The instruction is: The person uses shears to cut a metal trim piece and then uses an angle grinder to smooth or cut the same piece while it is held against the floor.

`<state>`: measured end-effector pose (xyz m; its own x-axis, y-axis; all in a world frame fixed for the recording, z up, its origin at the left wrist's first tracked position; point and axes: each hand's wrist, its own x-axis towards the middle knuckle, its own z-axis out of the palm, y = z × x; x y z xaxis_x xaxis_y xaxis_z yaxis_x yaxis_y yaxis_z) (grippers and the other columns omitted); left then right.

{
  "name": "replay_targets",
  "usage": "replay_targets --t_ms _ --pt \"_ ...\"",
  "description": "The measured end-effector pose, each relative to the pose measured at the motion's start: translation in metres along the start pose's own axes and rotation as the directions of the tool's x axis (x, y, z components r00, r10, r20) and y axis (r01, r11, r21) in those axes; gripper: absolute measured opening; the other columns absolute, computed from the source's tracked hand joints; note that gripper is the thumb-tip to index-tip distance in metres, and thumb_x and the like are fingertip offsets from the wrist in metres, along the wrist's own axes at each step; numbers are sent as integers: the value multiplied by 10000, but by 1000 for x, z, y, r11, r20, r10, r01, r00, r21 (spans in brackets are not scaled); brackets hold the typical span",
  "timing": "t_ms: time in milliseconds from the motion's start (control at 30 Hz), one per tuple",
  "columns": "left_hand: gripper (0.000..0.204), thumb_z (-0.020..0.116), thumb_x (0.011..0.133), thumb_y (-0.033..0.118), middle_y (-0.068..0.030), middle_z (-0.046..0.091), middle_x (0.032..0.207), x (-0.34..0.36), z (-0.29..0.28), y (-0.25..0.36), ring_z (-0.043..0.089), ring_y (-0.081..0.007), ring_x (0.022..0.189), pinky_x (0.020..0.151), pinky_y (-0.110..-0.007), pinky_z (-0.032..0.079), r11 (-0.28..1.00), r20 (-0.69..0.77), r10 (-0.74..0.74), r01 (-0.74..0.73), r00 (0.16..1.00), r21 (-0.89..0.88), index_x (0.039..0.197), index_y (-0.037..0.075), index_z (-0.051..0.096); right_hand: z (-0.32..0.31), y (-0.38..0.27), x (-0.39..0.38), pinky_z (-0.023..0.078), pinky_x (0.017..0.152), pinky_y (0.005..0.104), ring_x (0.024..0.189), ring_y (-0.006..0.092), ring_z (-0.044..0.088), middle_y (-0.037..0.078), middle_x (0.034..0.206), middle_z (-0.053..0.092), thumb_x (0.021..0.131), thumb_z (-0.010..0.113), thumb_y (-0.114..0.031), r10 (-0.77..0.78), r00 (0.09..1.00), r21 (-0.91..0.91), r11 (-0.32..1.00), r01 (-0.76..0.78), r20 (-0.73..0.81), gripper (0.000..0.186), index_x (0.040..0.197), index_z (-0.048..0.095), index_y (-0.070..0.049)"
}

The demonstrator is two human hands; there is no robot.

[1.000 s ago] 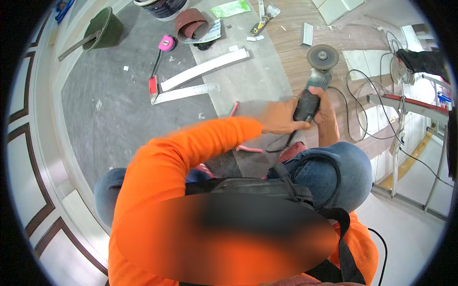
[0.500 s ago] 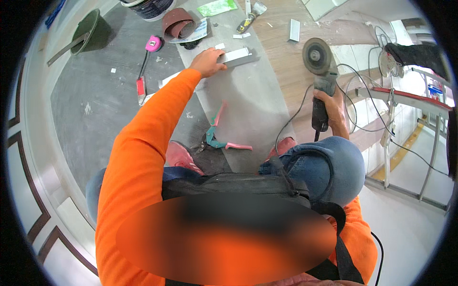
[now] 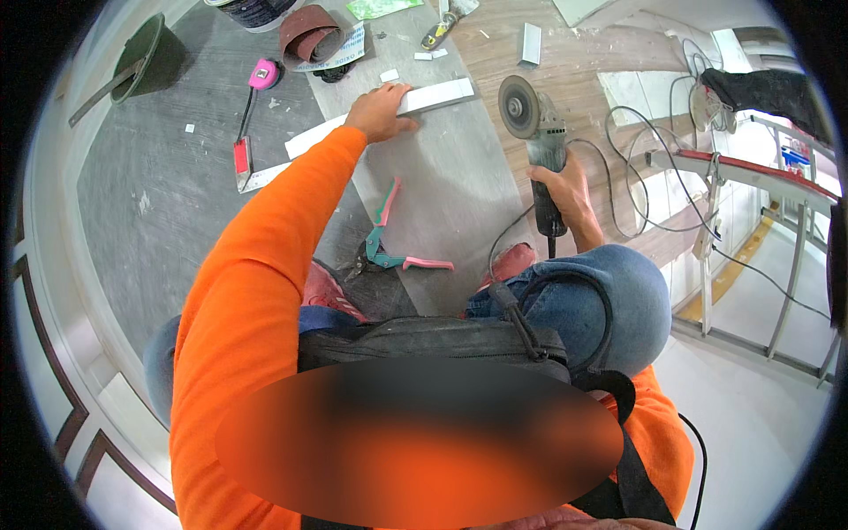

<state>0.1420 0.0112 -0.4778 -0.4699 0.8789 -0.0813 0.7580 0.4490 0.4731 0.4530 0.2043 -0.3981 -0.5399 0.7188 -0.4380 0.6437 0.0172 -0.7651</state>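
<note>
My left hand (image 3: 378, 110) grips a long white trim strip (image 3: 314, 134) lying across the grey boards. My right hand (image 3: 565, 196) is wrapped round the black body of an angle grinder (image 3: 544, 132), its disc raised and turned toward the upper left. A metal square with a red handle (image 3: 242, 157) lies left of the strip, partly under my orange sleeve, and a pink tape measure (image 3: 264, 74) sits above it. Pink-and-teal snips (image 3: 380, 258) rest on the boards between my feet.
A green bucket (image 3: 140, 62), sandpaper roll (image 3: 309, 40) and scraper (image 3: 440, 31) are at the back. Cords (image 3: 638, 177) loop over the floor at right, beside an aluminium ladder (image 3: 758, 177). Another person's dark-clad leg and foot (image 3: 751, 95) show at upper right.
My left hand came off the grinder, reached forward and took hold of the white strip. The grinder, now in my right hand alone, has moved left and its disc has turned.
</note>
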Motion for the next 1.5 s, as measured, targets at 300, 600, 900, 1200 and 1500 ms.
replay_targets --t_ms 300,600,900,1200,1500 --pt "571 672 934 502 -195 679 1196 26 -2 -19 646 -334 1107 949 -407 498 913 408 87 91 909 -397 1370 134 640 -6 -9 -2 534 760 355 849 220 667 140 967 698 697 813 -251 11 1000 1 1000 -11 25 628 1212 618 50" --pt "527 665 930 470 -165 682 1202 3 2 2 645 -355 1140 957 -455 509 992 230 -35 61 973 -110 1350 158 598 -2 6 21 540 827 380 919 267 693 176 1021 718 702 801 -297 -11 999 -165 986 19 45 662 1243 628 43" --pt "504 709 889 439 -148 728 1096 -7 -6 13 682 -363 1050 899 -470 522 996 279 -79 88 957 -20 1303 178 593 9 -3 37 522 755 335 828 185 643 102 938 697 755 817 -259 -87 991 -241 964 109 102 547 1183 650 40" --pt "458 711 896 414 -154 732 1084 -8 -7 13 690 -365 1044 889 -475 526 995 273 -79 94 959 -41 1259 160 596 16 -2 42 530 903 384 1007 278 684 196 1091 717 728 843 -348 -63 987 -205 974 94 149 708 1265 614 51" --pt "458 707 906 407 -176 719 1117 -7 1 9 694 -375 1046 883 -479 536 997 255 -68 76 964 -21 1253 134 589 16 3 42 536 887 377 994 278 688 200 1101 715 735 853 -323 -65 989 -192 977 90 135 702 1269 609 61"
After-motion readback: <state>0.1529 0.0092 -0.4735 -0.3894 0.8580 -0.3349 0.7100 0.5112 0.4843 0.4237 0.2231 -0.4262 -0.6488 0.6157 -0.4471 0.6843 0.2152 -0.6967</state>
